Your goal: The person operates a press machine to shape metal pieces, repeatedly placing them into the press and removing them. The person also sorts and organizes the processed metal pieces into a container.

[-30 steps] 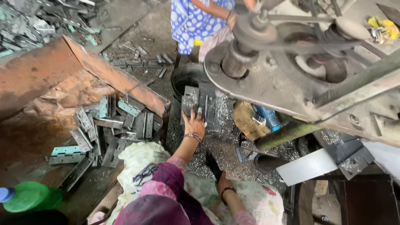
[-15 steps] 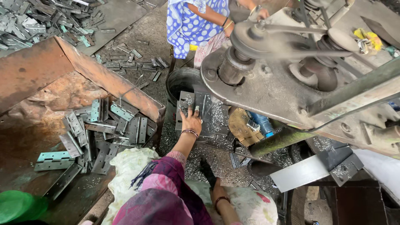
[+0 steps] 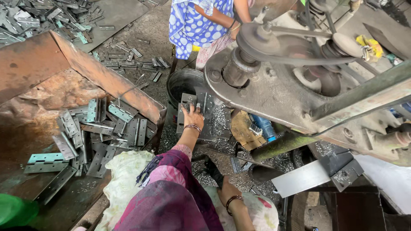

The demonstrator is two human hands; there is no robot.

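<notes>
Hinge plates point(image 3: 201, 105) on the press bed are pressed down by the left hand point(image 3: 193, 116), fingers spread. A black lever handle point(image 3: 212, 169) is gripped by the right hand point(image 3: 227, 193), beside a tray point(image 3: 38, 102) of hinges point(image 3: 100, 128).

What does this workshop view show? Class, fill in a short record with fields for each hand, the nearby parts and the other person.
Left hand: left hand rests on a metal hinge plate on the machine bed
Right hand: right hand grips a dark lever handle
Parts nearby: pile of hinges in a rusty tray
Other person: blue dotted garment, beyond the drill machine
</notes>
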